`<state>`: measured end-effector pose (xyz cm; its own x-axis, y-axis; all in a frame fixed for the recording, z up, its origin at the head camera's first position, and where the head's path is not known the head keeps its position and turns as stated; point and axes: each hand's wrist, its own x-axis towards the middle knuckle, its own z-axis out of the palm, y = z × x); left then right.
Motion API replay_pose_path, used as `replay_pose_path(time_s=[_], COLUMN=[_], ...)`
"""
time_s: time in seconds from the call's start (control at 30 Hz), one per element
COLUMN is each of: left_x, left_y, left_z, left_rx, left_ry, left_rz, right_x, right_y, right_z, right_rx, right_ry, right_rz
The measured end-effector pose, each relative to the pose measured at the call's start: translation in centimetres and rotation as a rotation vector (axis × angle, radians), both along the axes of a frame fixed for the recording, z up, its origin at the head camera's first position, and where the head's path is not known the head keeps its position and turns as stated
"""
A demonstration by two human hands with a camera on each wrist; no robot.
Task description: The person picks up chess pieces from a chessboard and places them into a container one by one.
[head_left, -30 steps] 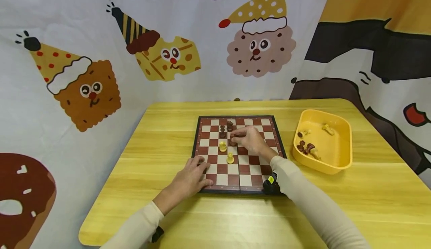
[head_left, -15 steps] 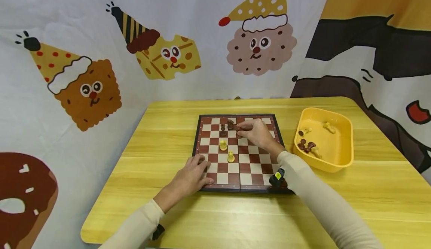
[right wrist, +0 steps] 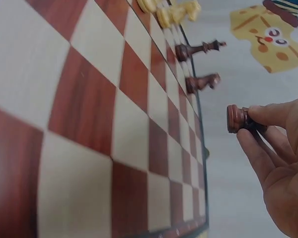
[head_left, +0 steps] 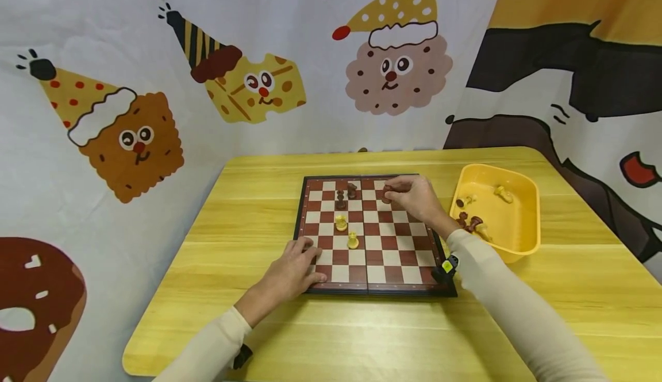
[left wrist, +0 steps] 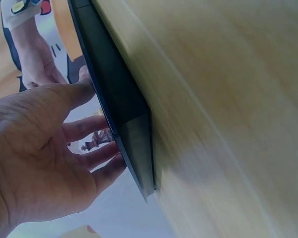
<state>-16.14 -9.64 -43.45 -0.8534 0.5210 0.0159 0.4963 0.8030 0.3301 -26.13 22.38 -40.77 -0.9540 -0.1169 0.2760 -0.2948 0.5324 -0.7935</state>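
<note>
A red-and-cream chessboard (head_left: 390,241) with a dark frame lies on the table. My right hand (head_left: 418,199) pinches a dark brown chess piece (right wrist: 233,119) between thumb and fingers over the far right half of the board. Its base shows in the right wrist view, while the fingers hide its top. Left of it stand a dark king (right wrist: 201,48) and a dark knight (right wrist: 202,83). Two pale yellow pieces, a nearer one (head_left: 353,240) and a farther one (head_left: 341,223), stand upright mid-board. My left hand (head_left: 292,270) rests on the board's front left corner with relaxed, spread fingers.
A yellow plastic tub (head_left: 526,215) stands right of the board, with several pale and dark chess pieces lying in it. The wooden table (head_left: 248,198) meets a cartoon-printed curtain (head_left: 320,135) at the back.
My right hand has moved right across the far part of the board, carrying the dark chess piece from beside the dark king and knight. The left hand stays at the corner.
</note>
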Motion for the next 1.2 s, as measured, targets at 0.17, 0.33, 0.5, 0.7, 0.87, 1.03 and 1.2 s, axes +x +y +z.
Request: replay_pose_path(time_s=[0.17,0.33,0.5,0.7,0.87,1.03,1.2], left_x=[0.1,0.1,0.1,0.1,-0.1,0.0,0.1], left_y=[0.0,-0.1,-0.2,-0.3,-0.3,-0.2,-0.2], left_z=[0.0,0.1,-0.1,-0.1,0.1,0.1,0.0], left_rx=[-0.005,0.004,-0.006,-0.028,-0.038,-0.056,-0.074], left_ry=[0.001,0.003,0.019,0.037,0.044,0.030,0.029], left_rz=[0.003,-0.001,-0.012,-0.027,-0.026,-0.033,-0.038], right_x=[0.2,0.3,0.6,1.6,2.4,2.8,3.1], right_y=[1.8,3.5,5.4,8.3,10.7,13.2,14.9], right_z=[0.7,1.3,1.7,1.8,2.0,2.0,1.6], right_rx=[-0.025,0.015,0.102,0.083,0.084,0.113,0.131], right_ry=[-0.038,-0.017,0.039,0.041,0.019,0.017,-0.011], right_rz=[-0.021,-0.061,-0.117,-0.153,-0.223,-0.300,-0.357])
